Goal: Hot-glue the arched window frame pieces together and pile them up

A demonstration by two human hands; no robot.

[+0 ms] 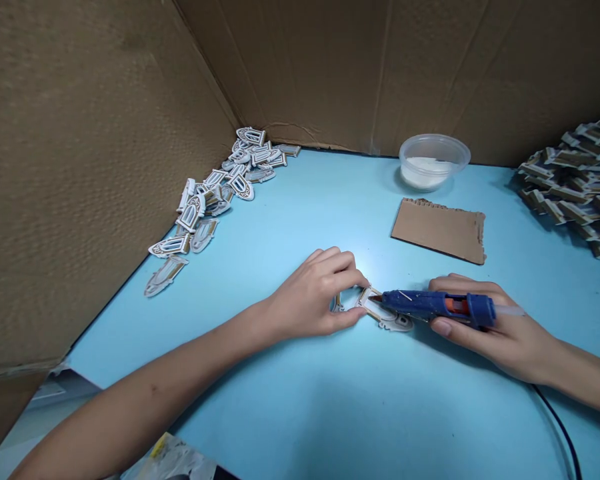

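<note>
My left hand [317, 293] pinches a small flat white and gold window-shaped piece [387, 319] against the light blue table [330, 400], thumb and fingers closed on its left end. My right hand [490, 330] is wrapped round a blue hot glue gun [437, 305]. The gun lies nearly level, and its tip points left and touches the piece just right of my left fingertips. A clear glue stick sticks out of the back of the gun.
A heap of similar window-shaped pieces [215, 193] runs along the left cardboard wall [80, 167]. A clear plastic tub [434, 160] with white contents stands at the back, a cardboard scrap [440, 230] in front of it. Stacked brown and white parts [577, 187] fill the right. A black cord [560, 427] trails from my right hand.
</note>
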